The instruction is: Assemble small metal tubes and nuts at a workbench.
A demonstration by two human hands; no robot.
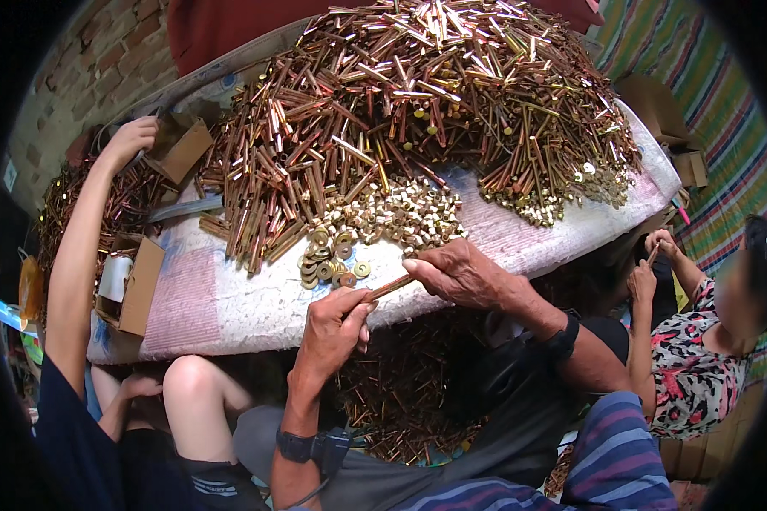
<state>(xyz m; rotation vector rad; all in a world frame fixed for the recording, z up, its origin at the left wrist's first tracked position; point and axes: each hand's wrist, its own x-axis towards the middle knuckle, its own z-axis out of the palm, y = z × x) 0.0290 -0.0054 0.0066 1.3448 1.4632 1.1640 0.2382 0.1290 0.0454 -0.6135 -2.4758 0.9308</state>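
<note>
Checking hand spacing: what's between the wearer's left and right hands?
Head view: a slender copper-coloured metal rod spans the gap from the left hand to the right hand, held by both.

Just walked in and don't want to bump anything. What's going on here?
The person's left hand and right hand hold a thin metal rod between them at the near edge of the table. Beyond it lie loose washers, small metal pieces and a large heap of rods. On the left, a co-worker's hand is beside an open cardboard box; on the right, another co-worker's hands are close together.
</note>
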